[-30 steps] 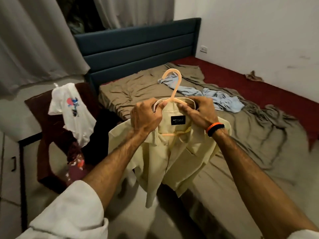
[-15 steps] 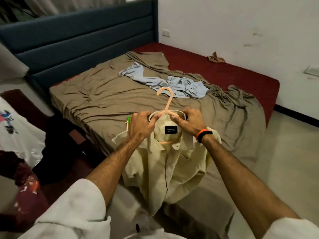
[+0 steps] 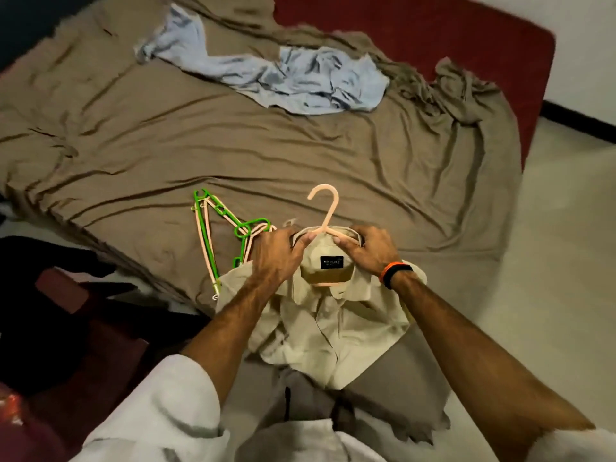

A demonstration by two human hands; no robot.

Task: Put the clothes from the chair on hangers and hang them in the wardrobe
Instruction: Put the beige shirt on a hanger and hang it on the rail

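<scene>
Gripping the collar of a pale yellow shirt [image 3: 330,325], the left hand [image 3: 276,258] has its fingers curled over the cloth at the left shoulder, thumb lying toward the neck opening. The right hand [image 3: 370,250] pinches the other side of the collar, fingers curled round the cloth and the arm of a peach hanger [image 3: 325,211] beneath it; an orange and black wristband [image 3: 395,273] sits on that wrist. The hanger's hook stands up past the collar between the two hands, and its lower bar shows inside the neck under a dark label [image 3: 331,262]. The shirt lies front up on the near edge of the bed, its lower part hanging over the side.

Just left of the left hand, a small heap of spare hangers [image 3: 216,228], green and peach, rests on the brown sheet [image 3: 166,145], touching the shirt's left shoulder. Farther up the bed, well apart from the hands, a crumpled light blue garment [image 3: 300,75] lies on the sheet. The sheet is rumpled and pulled back at the far right, baring the red mattress [image 3: 433,31]. At the lower left, a dark red chair [image 3: 83,345] with dark clothing on it stands close beside the bed. White sleeves [image 3: 160,411] frame the bottom of the view, and pale floor [image 3: 566,261] lies to the right.
</scene>
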